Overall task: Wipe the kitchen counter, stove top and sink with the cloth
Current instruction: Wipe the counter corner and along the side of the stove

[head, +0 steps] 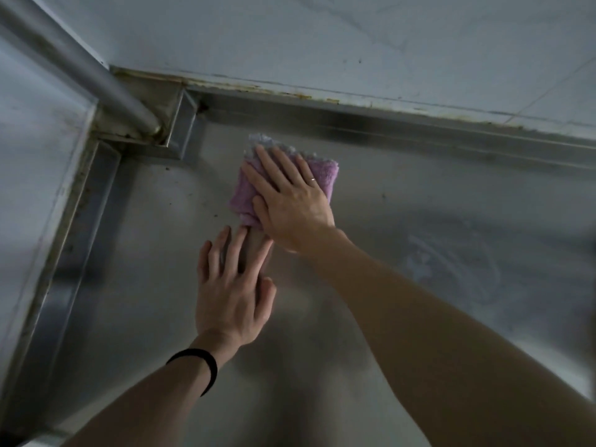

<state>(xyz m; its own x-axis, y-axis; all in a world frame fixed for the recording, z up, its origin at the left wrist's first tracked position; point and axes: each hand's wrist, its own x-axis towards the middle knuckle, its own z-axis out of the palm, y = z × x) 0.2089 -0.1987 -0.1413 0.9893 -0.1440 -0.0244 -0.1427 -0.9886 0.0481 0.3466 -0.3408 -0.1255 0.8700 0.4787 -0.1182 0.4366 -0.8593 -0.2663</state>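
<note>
A folded pink and white cloth [246, 195] lies flat on the stainless steel counter [154, 253], close to its back left corner. My right hand [290, 198] presses down on the cloth with straight, spread fingers and covers most of it. My left hand [233, 285] rests flat on the bare steel just in front of the cloth, fingers straight, holding nothing. A black band sits on the left wrist.
A raised steel rim [77, 227] runs along the counter's left side and another along the back [387, 124]. A grey pipe [96, 79] drops into the back left corner. Pale tiled wall [322, 37] rises behind. Smeared wipe marks [451, 262] show to the right.
</note>
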